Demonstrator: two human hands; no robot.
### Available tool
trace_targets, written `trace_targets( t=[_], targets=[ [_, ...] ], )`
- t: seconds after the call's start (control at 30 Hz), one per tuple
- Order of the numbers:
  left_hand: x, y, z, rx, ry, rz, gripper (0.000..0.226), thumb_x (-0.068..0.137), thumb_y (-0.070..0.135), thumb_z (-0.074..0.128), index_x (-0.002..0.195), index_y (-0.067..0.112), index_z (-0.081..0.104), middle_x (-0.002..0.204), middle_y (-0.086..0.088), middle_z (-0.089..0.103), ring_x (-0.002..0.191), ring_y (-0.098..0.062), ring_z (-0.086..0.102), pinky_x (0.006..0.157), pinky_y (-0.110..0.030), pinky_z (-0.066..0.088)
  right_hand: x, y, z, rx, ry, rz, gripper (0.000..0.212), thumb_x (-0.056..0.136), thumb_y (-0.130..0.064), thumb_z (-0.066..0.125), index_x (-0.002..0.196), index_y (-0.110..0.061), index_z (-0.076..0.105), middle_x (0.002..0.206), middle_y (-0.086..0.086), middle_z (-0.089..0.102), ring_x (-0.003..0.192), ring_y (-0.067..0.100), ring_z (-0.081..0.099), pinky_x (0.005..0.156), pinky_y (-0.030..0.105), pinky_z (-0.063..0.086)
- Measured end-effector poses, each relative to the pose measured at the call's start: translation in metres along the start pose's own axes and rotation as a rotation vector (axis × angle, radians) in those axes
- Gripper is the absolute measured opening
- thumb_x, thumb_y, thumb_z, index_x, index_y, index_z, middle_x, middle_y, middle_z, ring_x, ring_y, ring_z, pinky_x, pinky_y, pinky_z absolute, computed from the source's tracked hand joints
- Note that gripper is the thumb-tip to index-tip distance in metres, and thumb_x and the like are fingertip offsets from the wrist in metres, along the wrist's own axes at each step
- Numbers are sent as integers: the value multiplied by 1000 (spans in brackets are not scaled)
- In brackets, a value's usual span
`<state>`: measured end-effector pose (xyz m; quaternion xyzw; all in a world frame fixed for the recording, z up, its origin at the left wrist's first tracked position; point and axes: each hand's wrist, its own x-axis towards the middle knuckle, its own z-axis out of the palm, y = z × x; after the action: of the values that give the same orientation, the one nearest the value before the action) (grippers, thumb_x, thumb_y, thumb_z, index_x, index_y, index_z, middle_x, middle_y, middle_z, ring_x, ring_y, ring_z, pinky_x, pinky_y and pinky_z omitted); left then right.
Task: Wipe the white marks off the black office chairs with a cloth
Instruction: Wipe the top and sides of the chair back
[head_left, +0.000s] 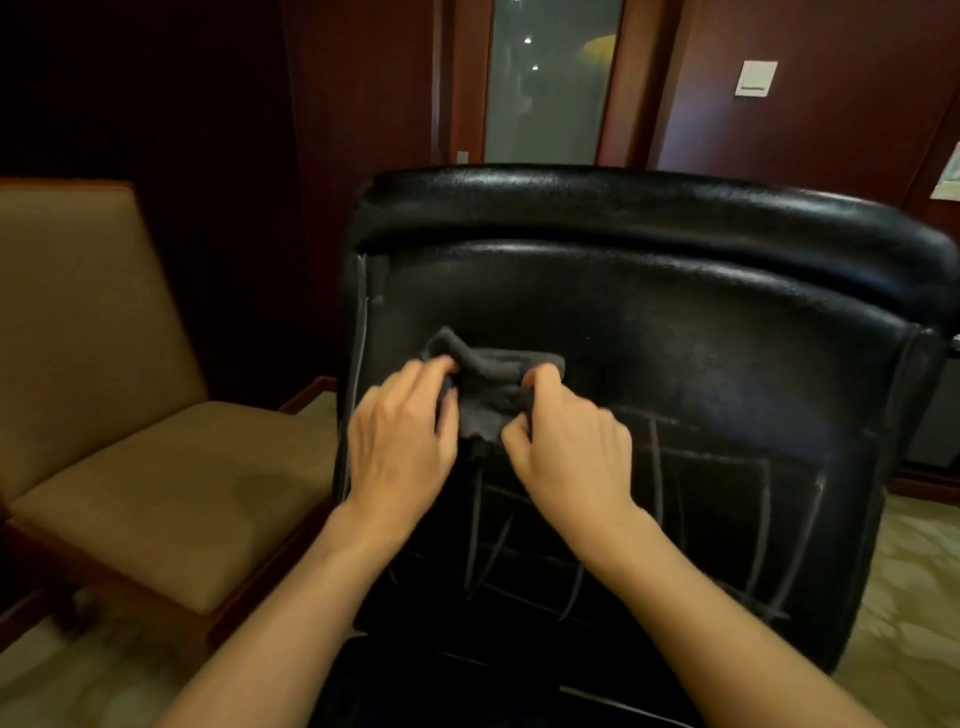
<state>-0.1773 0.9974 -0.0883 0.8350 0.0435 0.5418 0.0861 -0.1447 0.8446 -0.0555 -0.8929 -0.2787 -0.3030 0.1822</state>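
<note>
1. Two bare hands meet over a small crumpled dark grey cloth (485, 387), both forearms reaching up from the bottom of the view and converging toward it.
2. The left hand (402, 441) lies knuckles up, its fingers curled onto the cloth's left side and the thumb tucked against the fabric, so it is clamped on the cloth.
3. The right hand (569, 441) mirrors it, the fingers bent over the cloth's right edge and the thumb pinching the lower corner, likewise clamped on the cloth.
4. The cloth is bunched between the two hands and sits against the back of the black leather office chair (675, 338), left of its middle and below the padded top roll.
5. Pale chalk-like white marks (727, 499), straight crossing lines forming a rough grid, cover the chair's back below and to the right of the hands; another pale line runs down its left edge.
6. To the left stands a tan upholstered wooden-framed chair (104, 415).
7. Behind are dark red-brown wall panels (841, 104) with a white wall switch (756, 78).
</note>
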Motion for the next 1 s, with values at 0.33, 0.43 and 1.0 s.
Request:
trace_targets(
  t=[0.33,0.43,1.0],
  targets=[
    [-47,-35,-15,10,-9,49,20,94,18,56,107,9,68,89,-8,64,80,-31,62,67,-42,51,-21,-19,22,-69,-27,-90,37,89,-35,56,122,-18,50,100,4,71,87,37,67,63,37,43],
    [-8,-40,-29,13,55,17,19,93,19,58,107,12,68,91,-7,64,82,-28,62,67,-39,48,7,-36,12,3,48,-74,29,92,-32,55,116,-17,48,96,3,68,87,38,64,62,35,32],
    [-97,-77,-63,137,-107,23,17,93,18,56,100,7,68,84,-7,62,74,-29,62,62,-39,44,-53,-78,49,4,-113,-152,24,91,-32,55,111,-18,51,94,2,69,79,35,68,56,35,35]
  ],
)
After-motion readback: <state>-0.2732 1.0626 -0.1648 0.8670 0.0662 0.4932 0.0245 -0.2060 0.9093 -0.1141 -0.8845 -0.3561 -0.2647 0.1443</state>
